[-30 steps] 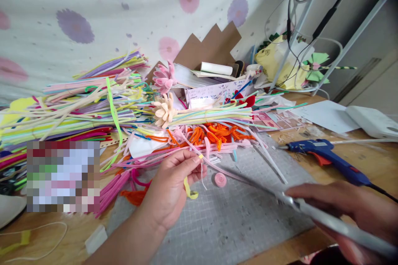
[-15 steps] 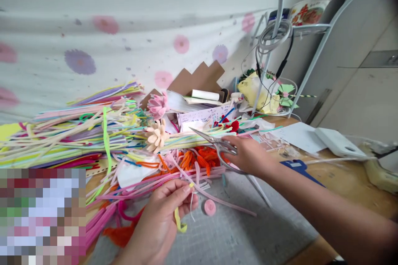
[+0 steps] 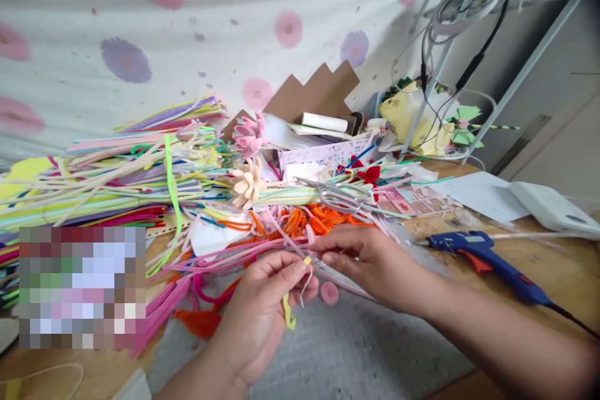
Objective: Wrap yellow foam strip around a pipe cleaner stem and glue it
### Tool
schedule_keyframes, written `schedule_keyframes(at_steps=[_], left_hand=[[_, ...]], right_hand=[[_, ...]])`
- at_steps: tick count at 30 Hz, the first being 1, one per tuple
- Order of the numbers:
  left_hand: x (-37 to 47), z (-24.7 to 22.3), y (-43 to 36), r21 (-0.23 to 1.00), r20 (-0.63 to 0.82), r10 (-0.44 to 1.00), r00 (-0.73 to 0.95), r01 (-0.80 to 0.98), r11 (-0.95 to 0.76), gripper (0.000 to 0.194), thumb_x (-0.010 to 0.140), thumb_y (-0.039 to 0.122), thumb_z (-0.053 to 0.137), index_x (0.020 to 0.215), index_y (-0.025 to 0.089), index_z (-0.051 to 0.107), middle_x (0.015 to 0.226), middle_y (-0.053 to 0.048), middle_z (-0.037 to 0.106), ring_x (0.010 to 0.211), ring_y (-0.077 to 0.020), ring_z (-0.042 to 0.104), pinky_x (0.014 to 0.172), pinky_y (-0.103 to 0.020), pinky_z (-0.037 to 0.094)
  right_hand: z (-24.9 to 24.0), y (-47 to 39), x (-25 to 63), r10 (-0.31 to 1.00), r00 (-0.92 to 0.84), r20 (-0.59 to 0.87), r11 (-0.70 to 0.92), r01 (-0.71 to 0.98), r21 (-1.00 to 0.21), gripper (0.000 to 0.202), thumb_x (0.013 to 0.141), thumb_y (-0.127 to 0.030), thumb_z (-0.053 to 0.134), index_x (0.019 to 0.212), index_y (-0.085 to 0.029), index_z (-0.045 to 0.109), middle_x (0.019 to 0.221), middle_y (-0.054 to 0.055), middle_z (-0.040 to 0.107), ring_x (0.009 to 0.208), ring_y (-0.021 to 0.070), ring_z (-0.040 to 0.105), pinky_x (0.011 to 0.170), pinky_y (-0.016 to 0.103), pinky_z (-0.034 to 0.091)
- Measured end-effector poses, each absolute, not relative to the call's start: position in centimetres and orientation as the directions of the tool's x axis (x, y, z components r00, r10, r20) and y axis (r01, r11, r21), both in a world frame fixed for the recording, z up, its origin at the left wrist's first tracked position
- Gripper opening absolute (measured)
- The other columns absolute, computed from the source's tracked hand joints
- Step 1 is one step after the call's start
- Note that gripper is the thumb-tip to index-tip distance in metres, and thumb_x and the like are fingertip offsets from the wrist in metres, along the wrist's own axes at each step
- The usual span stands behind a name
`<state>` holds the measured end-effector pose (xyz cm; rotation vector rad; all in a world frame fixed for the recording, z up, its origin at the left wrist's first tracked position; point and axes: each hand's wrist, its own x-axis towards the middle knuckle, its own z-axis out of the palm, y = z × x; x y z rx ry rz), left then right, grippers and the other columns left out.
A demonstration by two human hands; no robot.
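My left hand [image 3: 276, 281] pinches a short yellow fuzzy strip [image 3: 289, 312] between thumb and fingers. A thin white wire hangs from the strip's yellow tip, and the rest of the strip dangles below the fingers. Right beside it, my right hand [image 3: 370, 262] reaches in with fingers stretched and thumb apart, and I see nothing held in it. The metal scissors [image 3: 340, 195] lie on the pile of coloured stems behind my right hand. A small pink coiled disc [image 3: 329, 293] rests on the grey cutting mat [image 3: 375, 350] below my right fingers.
Bundles of coloured pipe cleaners [image 3: 107, 184] cover the left and back. A pink fuzzy flower [image 3: 250, 134] and a cream one [image 3: 247, 182] stand among them. A blue glue gun [image 3: 497, 259] with its cable lies at right. Behind it are a white box [image 3: 553, 207] and a metal rack [image 3: 529, 62].
My right hand has let go of the scissors, leaving them on the pile, and has come left and down beside my left hand. The view has shifted, bringing the whole glue gun into sight.
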<state>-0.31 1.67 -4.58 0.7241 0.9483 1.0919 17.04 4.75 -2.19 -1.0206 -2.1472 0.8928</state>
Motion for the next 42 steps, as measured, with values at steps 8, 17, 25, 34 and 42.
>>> schedule_keyframes(at_steps=[8,17,25,34,42], left_hand=[[-0.1,-4.7,1.6,0.86,-0.282,0.932,0.227,-0.37,0.35,0.007,0.072,0.018,0.073,0.069,0.011,0.07,0.063,-0.003,0.067,0.06,-0.012,0.061,0.059,-0.02,0.046],[-0.2,-4.4,1.3,0.915,-0.229,0.909,0.348,-0.241,0.322,0.009,0.073,0.017,0.07,0.064,0.015,0.069,0.059,-0.001,0.065,0.057,-0.0109,0.056,0.057,-0.02,0.041],[-0.6,-4.8,1.6,0.969,-0.239,0.912,0.332,0.027,0.244,0.008,0.071,0.023,0.07,0.066,0.017,0.07,0.059,-0.001,0.062,0.056,-0.0123,0.052,0.055,-0.022,0.039],[-0.2,-4.9,1.9,0.973,-0.232,0.93,0.286,0.046,0.228,0.007,0.073,0.022,0.067,0.068,0.017,0.068,0.059,-0.001,0.064,0.056,-0.0117,0.054,0.052,-0.019,0.043],[-0.5,-4.7,1.6,0.949,-0.231,0.894,0.385,-0.113,0.294,0.007,0.078,0.019,0.065,0.072,0.016,0.069,0.075,-0.002,0.07,0.062,-0.0096,0.059,0.057,-0.017,0.046]], right_hand=[[-4.6,4.2,16.6,0.862,-0.468,0.196,0.338,0.241,-0.91,0.008,0.081,-0.018,0.062,0.081,-0.014,0.07,0.073,0.002,0.063,0.056,0.0096,0.059,0.054,0.022,0.048],[-3.2,3.3,18.1,0.855,-0.444,0.267,0.425,0.308,-0.851,0.008,0.08,-0.015,0.061,0.073,-0.015,0.063,0.069,0.0,0.062,0.062,0.0101,0.056,0.057,0.021,0.045],[-3.9,1.9,22.4,0.897,-0.441,0.044,0.272,0.47,-0.84,0.005,0.078,-0.015,0.058,0.074,-0.016,0.06,0.07,-0.001,0.059,0.062,0.0104,0.053,0.057,0.021,0.043],[-4.5,0.1,26.3,0.821,-0.567,-0.062,0.466,0.729,-0.502,0.015,0.08,-0.01,0.056,0.079,-0.02,0.068,0.08,0.002,0.066,0.073,0.0148,0.059,0.068,0.025,0.045],[-3.2,-0.1,26.4,0.921,-0.389,-0.015,0.26,0.642,-0.721,0.012,0.082,-0.024,0.059,0.09,-0.019,0.067,0.076,0.001,0.063,0.067,0.0136,0.058,0.06,0.024,0.045]])
